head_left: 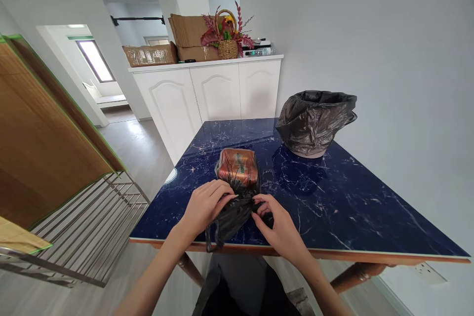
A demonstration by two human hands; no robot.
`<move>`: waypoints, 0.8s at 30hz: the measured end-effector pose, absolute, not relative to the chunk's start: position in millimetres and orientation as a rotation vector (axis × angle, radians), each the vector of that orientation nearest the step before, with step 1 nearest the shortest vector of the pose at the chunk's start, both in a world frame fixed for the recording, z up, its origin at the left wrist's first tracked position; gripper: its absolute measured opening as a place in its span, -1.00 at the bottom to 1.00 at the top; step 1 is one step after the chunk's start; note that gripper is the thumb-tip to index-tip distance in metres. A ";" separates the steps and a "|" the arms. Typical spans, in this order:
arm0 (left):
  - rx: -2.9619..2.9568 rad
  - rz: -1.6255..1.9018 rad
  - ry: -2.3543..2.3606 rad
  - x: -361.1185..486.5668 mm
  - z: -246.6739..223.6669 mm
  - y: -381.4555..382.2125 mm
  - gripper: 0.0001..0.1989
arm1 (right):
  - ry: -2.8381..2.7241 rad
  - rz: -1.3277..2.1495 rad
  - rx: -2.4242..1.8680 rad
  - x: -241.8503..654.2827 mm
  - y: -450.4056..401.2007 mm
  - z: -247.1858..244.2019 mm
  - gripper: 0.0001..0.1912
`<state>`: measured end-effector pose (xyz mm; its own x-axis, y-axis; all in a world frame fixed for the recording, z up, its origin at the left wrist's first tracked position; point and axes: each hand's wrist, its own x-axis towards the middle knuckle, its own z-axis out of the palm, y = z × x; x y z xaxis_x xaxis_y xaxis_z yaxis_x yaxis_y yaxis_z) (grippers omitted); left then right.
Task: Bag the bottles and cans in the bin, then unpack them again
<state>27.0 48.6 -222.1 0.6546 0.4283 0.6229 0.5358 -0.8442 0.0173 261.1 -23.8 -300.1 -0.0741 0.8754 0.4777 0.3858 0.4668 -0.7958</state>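
A thin black plastic bag lies at the near edge of the blue table, its gathered neck toward me. Through its stretched film shows an orange-brown box with green lettering, just beyond my hands. My left hand pinches the bunched plastic close to the box, thumb against fingers. On the other side of the neck, my right hand has its fingers curled and closed on the plastic too. The bag's loose handles hang down by the table edge between my hands.
A bin lined with a black bag stands at the right back of the marble-patterned table. Behind is a white cabinet bearing cardboard boxes and a flower basket. To the left stands a metal rack with boards.
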 end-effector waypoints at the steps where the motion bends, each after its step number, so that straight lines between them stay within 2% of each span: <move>1: -2.740 -0.901 -0.800 27.4 -221.5 47.1 -0.89 | -1.655 0.587 -1.087 261.4 -24.1 -299.3 -0.71; 4: -2.794 -0.732 -0.812 29.2 -220.7 44.6 -0.71 | -1.617 0.618 -1.039 262.0 -24.7 -297.7 -0.71; 7: -2.735 -0.766 -0.765 30.5 -222.0 46.3 -0.82 | -1.600 0.651 -1.040 261.6 -24.5 -298.0 -0.70; 10: -2.673 -0.890 -0.757 30.4 -223.0 46.9 -0.77 | -1.600 0.643 -1.073 260.9 -24.2 -298.1 -0.72; 13: -2.665 -1.103 -0.851 30.5 -221.7 42.9 -0.83 | -1.600 0.628 -1.106 261.2 -25.1 -297.2 -0.71; 16: -2.624 -1.373 -0.987 31.3 -218.1 40.1 -0.86 | -1.604 0.644 -1.093 261.8 -27.0 -296.6 -0.74; 24: -2.303 -1.807 -1.488 15.8 -208.6 63.5 -0.85 | -1.615 0.654 -1.049 261.2 -29.0 -294.4 -0.76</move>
